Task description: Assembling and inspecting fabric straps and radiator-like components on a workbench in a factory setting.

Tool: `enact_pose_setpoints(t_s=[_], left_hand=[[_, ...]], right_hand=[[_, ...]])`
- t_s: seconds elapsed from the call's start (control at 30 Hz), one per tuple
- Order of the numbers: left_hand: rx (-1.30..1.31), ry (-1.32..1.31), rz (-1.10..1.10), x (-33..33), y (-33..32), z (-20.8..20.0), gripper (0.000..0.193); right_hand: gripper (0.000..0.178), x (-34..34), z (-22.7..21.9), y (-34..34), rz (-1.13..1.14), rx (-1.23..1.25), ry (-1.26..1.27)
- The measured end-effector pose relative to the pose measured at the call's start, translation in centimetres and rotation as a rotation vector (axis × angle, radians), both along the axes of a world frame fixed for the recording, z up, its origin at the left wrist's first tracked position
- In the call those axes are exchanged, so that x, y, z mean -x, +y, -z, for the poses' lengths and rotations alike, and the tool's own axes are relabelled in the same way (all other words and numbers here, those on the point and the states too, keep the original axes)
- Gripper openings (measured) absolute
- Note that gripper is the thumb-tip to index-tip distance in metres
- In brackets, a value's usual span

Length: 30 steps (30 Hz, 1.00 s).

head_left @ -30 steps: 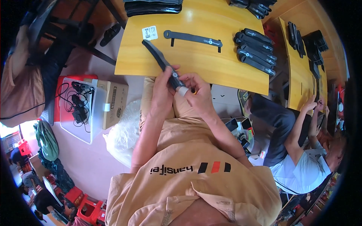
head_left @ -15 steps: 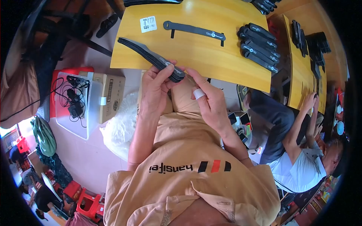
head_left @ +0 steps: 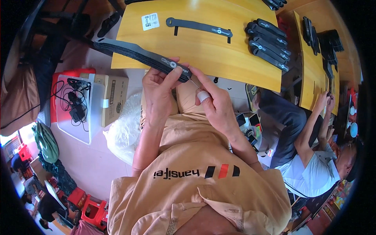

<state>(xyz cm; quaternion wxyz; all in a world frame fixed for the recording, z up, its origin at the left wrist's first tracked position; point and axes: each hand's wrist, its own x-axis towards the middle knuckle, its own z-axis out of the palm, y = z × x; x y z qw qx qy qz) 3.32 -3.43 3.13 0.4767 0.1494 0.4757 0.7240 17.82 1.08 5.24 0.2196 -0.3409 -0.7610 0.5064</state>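
A stack of long black hook-and-loop straps [head_left: 137, 54] is gripped at its near right end by my left hand [head_left: 159, 87], thumb on top and fingers below. The far end of the stack reaches up and left past the table's left edge. My right hand [head_left: 214, 102], with a white wrap [head_left: 203, 96] around its thumb, is closed close to the same end. Its index finger touches the strap ends. From between its fingers a thin metal tool [head_left: 194, 82] points at the stack; its exact kind is hidden. A single black strap [head_left: 199, 28] lies across the yellow table [head_left: 152, 39] beyond.
Bundles of black straps [head_left: 268, 44] lie on the table's right side, a white label [head_left: 150, 21] at its left. A clear plastic bin [head_left: 91, 117] with cables and a cardboard box [head_left: 115, 96] stand left. To the right, a co-worker [head_left: 313, 172] sits at another table [head_left: 307, 78].
The strap stack has swung out left and shows more of its length. A thin metal tool now shows at my right fingers, beside the strap ends.
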Motion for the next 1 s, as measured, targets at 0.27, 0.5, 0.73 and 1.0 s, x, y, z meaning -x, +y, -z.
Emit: enact_pose_setpoints(t_s=[0.27,0.5,0.73,1.0], left_hand=[[-0.045,-0.023,-0.050,-0.6,0.0,0.0,0.029],[-0.052,0.044,-0.061,-1.0,0.0,-0.1,0.029],[-0.099,0.274,-0.203,-2.8,0.2,-0.3,0.031],[-0.036,0.471,-0.202,-4.0,0.5,1.0,0.023]], right_hand=[[0.062,0.1,0.3,-0.2,0.027,0.177,0.055],[0.060,0.4,-0.2,-0.1,0.062,0.341,0.060],[0.054,1.4,0.0,-1.1,0.170,0.484,0.222],[0.044,2.9,1.9,-2.1,0.325,0.523,0.423]])
